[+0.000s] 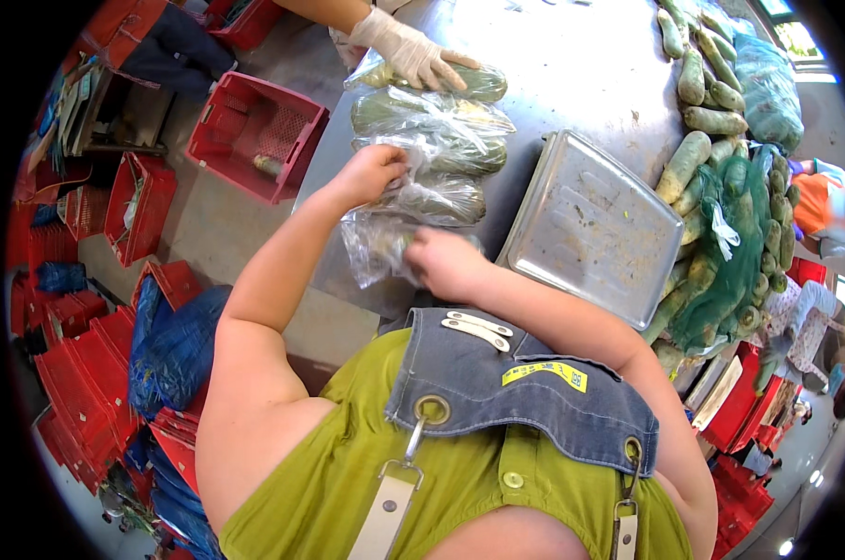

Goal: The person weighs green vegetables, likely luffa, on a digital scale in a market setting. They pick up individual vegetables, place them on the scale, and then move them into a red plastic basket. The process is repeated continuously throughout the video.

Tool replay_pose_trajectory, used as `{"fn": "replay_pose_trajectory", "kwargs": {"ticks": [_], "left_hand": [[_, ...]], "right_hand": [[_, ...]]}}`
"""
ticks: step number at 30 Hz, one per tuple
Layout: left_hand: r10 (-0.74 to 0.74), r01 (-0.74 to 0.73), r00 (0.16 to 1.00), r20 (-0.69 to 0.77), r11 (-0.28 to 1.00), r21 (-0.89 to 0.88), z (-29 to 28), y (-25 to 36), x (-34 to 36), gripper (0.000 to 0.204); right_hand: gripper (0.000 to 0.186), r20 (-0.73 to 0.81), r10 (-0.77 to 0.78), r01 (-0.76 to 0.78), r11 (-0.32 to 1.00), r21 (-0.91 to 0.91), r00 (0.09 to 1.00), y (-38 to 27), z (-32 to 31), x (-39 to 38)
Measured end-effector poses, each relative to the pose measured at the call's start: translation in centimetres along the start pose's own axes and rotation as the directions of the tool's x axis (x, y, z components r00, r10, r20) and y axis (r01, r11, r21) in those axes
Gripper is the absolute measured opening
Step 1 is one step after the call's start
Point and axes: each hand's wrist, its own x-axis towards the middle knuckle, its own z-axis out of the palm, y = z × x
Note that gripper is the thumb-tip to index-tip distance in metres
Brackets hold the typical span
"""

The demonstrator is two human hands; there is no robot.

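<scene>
On the metal table lies a row of long green vegetables in clear plastic bags (441, 198). My left hand (374, 175) is closed, its fingertips pinching the plastic at the left end of one bag. Closer to me, my right hand (446, 265), slightly blurred, has its fingers curled on the crumpled plastic of the nearest clear bag (371, 250). What lies inside that bag is mostly hidden. At the far end of the row, another person's gloved hand (413, 54) rests spread on a bagged vegetable (483, 84).
A metal tray (595, 229) lies right of the bags on the metal table (572, 70). Beyond it are piled loose pale-green gourds (684, 168) and a green net sack (721, 271). A red crate (254, 140) stands on the floor at left, near stacked red crates (91, 364).
</scene>
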Motion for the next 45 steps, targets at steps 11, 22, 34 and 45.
{"fn": "replay_pose_trajectory", "kwargs": {"ticks": [11, 22, 34, 45], "left_hand": [[-0.084, 0.097, 0.995, 0.058, 0.948, -0.302, 0.4, -1.3, -0.1, 0.019], [-0.027, 0.079, 0.967, 0.254, 0.977, -0.198, 0.2, 1.0, -4.9, 0.007], [0.57, -0.396, 0.821, 0.023, 0.54, 0.743, 0.3, 8.0, 0.8, 0.061], [0.099, -0.227, 0.933, 0.347, 0.908, 0.353, -0.2, 5.1, 0.5, 0.029]], "right_hand": [[0.074, -0.093, 0.163, -0.163, 0.987, 0.006, 0.982, 0.9, 1.5, 0.6], [0.02, -0.099, -0.093, 0.082, 0.991, -0.106, 0.991, -1.1, 0.0, 0.2], [0.03, -0.136, -0.07, 0.081, 0.994, 0.076, 0.988, 0.0, 1.2, 1.5], [0.065, -0.522, -0.208, 0.23, 0.973, -0.023, 0.827, 0.7, 1.0, 0.2]]}}
